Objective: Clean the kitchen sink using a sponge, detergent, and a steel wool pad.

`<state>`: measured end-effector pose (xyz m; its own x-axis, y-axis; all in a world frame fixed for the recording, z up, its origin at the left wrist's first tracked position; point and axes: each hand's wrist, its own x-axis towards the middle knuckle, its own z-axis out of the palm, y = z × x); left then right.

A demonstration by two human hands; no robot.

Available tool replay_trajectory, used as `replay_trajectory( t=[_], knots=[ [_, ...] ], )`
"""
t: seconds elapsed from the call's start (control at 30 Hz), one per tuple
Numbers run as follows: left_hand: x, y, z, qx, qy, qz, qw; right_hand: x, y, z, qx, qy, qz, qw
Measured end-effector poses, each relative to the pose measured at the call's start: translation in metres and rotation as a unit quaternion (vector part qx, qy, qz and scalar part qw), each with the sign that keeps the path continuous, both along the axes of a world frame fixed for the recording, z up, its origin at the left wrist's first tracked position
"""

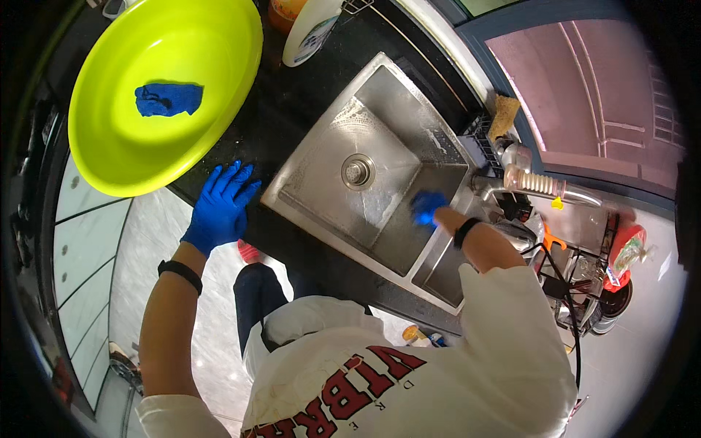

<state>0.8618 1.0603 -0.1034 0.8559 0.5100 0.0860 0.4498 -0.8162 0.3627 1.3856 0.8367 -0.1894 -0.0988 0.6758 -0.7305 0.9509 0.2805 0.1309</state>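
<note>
My left hand (222,205), in a blue rubber glove, rests on the edge of the black countertop (257,128), fingers somewhat apart and holding nothing. It lies between the yellow-green plastic basin (219,131) and the stainless steel sink (350,243). Inside the basin is a folded blue cloth (172,99). My right hand (428,208), gloved in blue too, is over the right part of the large sink bowl, close to the divider. It is blurred, so whether it grips anything is unclear. The round drain strainer (358,172) shows in the wet, soapy bowl.
A white bottle (311,33) stands behind the sink beside a container of orange liquid (286,13). The faucet (487,186) and its ribbed hose (528,179) are at the right, near a brown sponge (504,116). Further right stands a cluttered dish rack (580,274).
</note>
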Motion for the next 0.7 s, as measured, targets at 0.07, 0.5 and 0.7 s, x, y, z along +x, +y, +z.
replay_trajectory(
  t=[0.07,0.5,0.7],
  knots=[
    [0.003,0.002,-0.004,0.002,-0.003,-0.004,1.000,0.047,0.018,0.001,0.062,-0.128,0.007,0.990],
    [0.006,0.001,-0.003,0.037,-0.022,-0.011,0.999,0.002,-0.023,0.015,0.315,-0.156,0.080,0.933],
    [-0.005,-0.002,-0.002,0.048,-0.014,-0.008,0.999,-0.140,-0.044,0.038,-0.106,0.069,-0.107,0.986]
  ],
)
